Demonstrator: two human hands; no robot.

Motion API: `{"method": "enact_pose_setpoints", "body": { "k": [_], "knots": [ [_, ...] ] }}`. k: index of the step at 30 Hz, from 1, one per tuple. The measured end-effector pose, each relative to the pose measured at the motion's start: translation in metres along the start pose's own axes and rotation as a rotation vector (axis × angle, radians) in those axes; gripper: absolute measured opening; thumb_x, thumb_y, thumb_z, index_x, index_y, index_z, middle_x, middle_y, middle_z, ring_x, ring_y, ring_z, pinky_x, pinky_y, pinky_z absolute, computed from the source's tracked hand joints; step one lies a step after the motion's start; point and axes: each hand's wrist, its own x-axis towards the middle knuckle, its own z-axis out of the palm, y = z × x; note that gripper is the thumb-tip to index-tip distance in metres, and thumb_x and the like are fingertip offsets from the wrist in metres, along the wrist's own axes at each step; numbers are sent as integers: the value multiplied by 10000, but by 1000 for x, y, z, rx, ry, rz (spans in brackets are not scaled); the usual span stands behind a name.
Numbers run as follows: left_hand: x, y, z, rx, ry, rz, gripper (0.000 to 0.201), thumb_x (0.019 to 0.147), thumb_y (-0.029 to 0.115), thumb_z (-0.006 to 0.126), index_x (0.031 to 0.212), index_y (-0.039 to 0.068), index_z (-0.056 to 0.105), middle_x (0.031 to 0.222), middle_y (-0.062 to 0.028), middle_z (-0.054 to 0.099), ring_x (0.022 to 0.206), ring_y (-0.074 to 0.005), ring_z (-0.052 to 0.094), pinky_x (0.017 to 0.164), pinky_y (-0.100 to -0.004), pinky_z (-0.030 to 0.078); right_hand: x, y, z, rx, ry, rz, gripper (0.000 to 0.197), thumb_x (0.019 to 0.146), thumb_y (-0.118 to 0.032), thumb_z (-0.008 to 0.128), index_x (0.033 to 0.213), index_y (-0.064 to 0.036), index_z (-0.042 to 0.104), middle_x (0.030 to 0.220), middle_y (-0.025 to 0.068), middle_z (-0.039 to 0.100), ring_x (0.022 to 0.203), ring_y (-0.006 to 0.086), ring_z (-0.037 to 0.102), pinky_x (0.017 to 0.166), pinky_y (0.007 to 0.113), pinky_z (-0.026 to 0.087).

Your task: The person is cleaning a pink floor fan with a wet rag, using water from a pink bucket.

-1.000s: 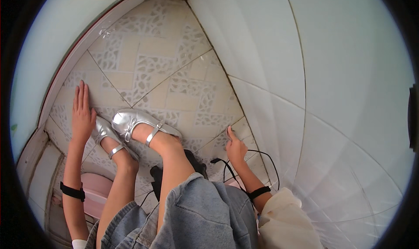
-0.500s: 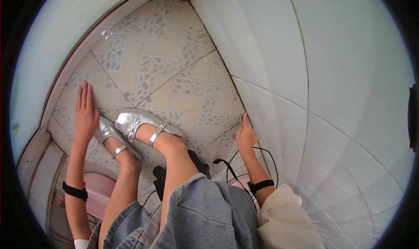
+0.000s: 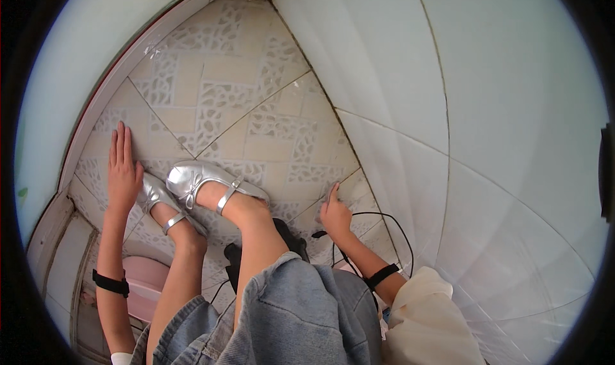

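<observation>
Floor (image 3: 269, 148) lies beneath both hands in the head view, its pale tiles being the thing nearest them. The left hand (image 3: 123, 179) is spread flat and holds nothing, its fingers together and pointing ahead, its thumb by the left shoe (image 3: 148, 189). It looks laid on the tiles, though one angle cannot prove contact. The right hand (image 3: 336, 219) has its index finger stretched forward and the others curled. A grey sliver (image 3: 330, 194) shows along that finger; whether it is gripped or only shadow, I cannot tell.

My judgement on doing this well: keep the left palm broad and quiet as a prop, with weight low, and let the right hand stay light, clear of the black cord (image 3: 318, 234) close by. The feet sit near the left hand, so room on that side is tight.

As for surface and room, the tiles carry a pebble-and-block pattern cut by dark joints and look smooth. A white tiled wall (image 3: 391, 89) rises on the right, a dirty seam at its foot. On the left stands a pale panel (image 3: 64, 96), edged by a frame (image 3: 70, 160). Something pink (image 3: 146, 272) sits behind the left leg, partly hidden.
</observation>
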Motion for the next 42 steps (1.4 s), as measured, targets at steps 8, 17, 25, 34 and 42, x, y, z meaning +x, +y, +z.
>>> {"method": "enact_pose_setpoints", "body": {
  "k": [8, 17, 25, 34, 42],
  "knots": [
    [-3, -2, -2, -13, 1, -1, 756, 687, -10, 488, 1377, 52, 186, 1442, -104, 168, 1319, -307, 177, 1064, -394, 210, -14, 47, -22, 61, -119, -221, 683, 755, -156, 504, 1378, -151, 225, 559, 165, 567, 496, 344, 567, 487, 452, 443],
    [0, -3, 3, -11, 10, 24, 759, 681, -18, 487, 1375, 41, 186, 1443, -112, 160, 1318, -308, 176, 1063, -394, 211, 4, 48, 11, 297, 141, 134, 709, 795, -104, 486, 1404, -140, 124, 577, 183, 560, 501, 342, 549, 472, 431, 423],
    [-2, -2, 0, -1, -14, 14, 742, 697, -17, 485, 1374, 41, 187, 1445, -104, 159, 1323, -300, 167, 1065, -388, 208, -53, 46, 17, -136, -224, -393, 770, 740, -36, 475, 1386, -333, 178, 674, 146, 549, 559, 304, 578, 494, 401, 466],
    [-3, -4, 0, -14, -12, 11, 745, 693, -2, 489, 1373, 36, 187, 1443, -112, 160, 1321, -306, 168, 1068, -390, 201, -5, 66, -3, -210, -29, -84, 807, 724, -49, 524, 1399, -297, 158, 623, 99, 559, 500, 260, 541, 446, 362, 423],
    [-2, -5, 2, 17, -14, 14, 758, 690, 2, 497, 1376, 36, 176, 1443, -109, 160, 1322, -306, 165, 1070, -385, 198, 15, 50, 1, 10, 145, 105, 813, 747, -33, 501, 1409, -288, 103, 608, 114, 536, 474, 270, 510, 436, 362, 399]
  ]
}}
